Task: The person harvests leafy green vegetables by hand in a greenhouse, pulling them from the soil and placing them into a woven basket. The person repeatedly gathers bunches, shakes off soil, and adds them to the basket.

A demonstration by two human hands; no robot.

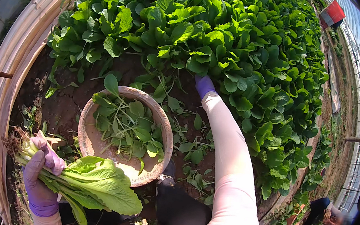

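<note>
In a purple glove, my left hand [40, 176] grips a bunch of leafy greens [102, 184] at the lower left. Its roots, with soil on them, stick out past my fingers on the left. My right hand [204, 85], gloved too, reaches in at the base of the growing leafy greens [190, 32]; leaves hide its fingertips, so its grip cannot be made out. Between my arms a round, worn basin [168, 124] stands on the soil, with loose small green leaves [131, 123] inside.
Curved wooden boards [5, 89] edge the bed on the left. Pulled small plants [195, 152] lie on the soil right of the basin. A red bucket [332, 14] stands at the far upper right. Another person [322, 220] crouches at the lower right, holding greens.
</note>
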